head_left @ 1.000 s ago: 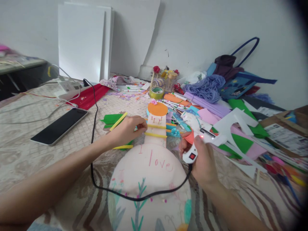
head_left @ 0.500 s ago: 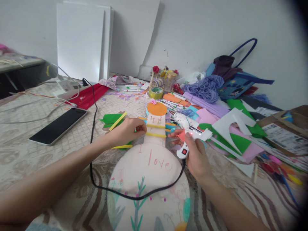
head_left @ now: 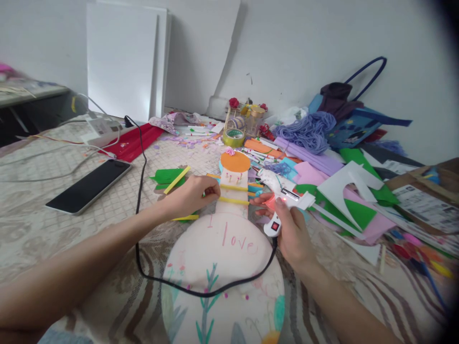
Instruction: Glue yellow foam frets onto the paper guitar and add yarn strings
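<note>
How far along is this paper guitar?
Done: the round body is drawn with plants and reads "I love"; the neck has an orange disc on top and yellow strips across it. In hand: the left hand pinches a strip's end; the right hand holds a glue gun beside the neck. Left: loose yellow strips lie nearby.

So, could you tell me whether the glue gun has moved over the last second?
Yes. The glue gun in the right hand has moved up and left, closer to the yellow strip on the paper craft.
</note>
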A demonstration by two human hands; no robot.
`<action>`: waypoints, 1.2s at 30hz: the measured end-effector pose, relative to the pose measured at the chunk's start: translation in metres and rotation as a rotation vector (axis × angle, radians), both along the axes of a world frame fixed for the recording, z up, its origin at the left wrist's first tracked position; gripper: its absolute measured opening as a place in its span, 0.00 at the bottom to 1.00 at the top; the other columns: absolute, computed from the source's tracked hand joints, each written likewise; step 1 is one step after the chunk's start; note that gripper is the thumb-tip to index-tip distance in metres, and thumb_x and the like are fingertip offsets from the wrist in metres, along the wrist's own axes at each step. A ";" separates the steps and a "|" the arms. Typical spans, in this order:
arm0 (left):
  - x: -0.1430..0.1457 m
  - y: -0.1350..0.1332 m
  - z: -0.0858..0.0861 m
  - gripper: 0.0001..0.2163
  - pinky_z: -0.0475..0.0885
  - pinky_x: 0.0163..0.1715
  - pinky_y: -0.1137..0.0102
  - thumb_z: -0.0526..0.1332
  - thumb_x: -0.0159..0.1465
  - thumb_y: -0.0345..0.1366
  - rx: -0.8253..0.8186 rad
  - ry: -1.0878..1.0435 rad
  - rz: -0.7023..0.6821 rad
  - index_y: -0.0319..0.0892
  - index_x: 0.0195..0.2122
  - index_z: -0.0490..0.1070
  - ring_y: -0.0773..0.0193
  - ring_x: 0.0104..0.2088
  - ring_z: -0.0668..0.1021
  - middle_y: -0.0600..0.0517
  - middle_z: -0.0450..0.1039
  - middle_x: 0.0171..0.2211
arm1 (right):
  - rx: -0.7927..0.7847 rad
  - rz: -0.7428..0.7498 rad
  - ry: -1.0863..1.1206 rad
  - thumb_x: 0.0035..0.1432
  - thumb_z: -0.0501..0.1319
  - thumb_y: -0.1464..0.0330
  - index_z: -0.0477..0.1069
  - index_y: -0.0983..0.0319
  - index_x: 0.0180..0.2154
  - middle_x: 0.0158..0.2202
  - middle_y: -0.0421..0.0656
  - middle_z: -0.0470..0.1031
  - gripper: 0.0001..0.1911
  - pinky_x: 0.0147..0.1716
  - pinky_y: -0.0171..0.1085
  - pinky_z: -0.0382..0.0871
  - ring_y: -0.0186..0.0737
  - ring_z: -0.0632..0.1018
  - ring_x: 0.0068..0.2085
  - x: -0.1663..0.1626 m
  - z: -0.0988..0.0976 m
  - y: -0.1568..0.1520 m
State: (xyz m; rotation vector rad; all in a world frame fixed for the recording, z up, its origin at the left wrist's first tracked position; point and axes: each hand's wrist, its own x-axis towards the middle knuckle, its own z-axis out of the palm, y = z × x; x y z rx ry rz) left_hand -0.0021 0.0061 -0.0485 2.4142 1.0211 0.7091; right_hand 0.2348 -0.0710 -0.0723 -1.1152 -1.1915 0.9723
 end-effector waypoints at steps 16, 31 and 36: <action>0.000 -0.001 0.003 0.05 0.68 0.29 0.74 0.57 0.60 0.30 0.003 0.000 -0.006 0.39 0.31 0.73 0.68 0.27 0.73 0.53 0.74 0.28 | -0.049 0.006 -0.034 0.63 0.57 0.55 0.77 0.59 0.40 0.42 0.46 0.79 0.17 0.33 0.39 0.72 0.43 0.80 0.36 -0.001 -0.006 0.001; 0.009 -0.015 0.011 0.06 0.66 0.50 0.61 0.56 0.62 0.28 0.291 0.106 -0.333 0.40 0.34 0.72 0.55 0.47 0.72 0.47 0.79 0.40 | -0.093 0.000 -0.085 0.62 0.57 0.52 0.77 0.57 0.40 0.43 0.44 0.80 0.19 0.30 0.37 0.69 0.42 0.79 0.34 -0.003 -0.002 -0.004; 0.010 -0.014 0.011 0.08 0.65 0.49 0.63 0.55 0.62 0.28 0.287 0.122 -0.336 0.40 0.37 0.73 0.56 0.46 0.72 0.47 0.78 0.39 | -0.106 0.005 -0.112 0.62 0.57 0.51 0.77 0.57 0.40 0.41 0.44 0.80 0.19 0.35 0.40 0.73 0.44 0.80 0.34 -0.002 -0.002 -0.004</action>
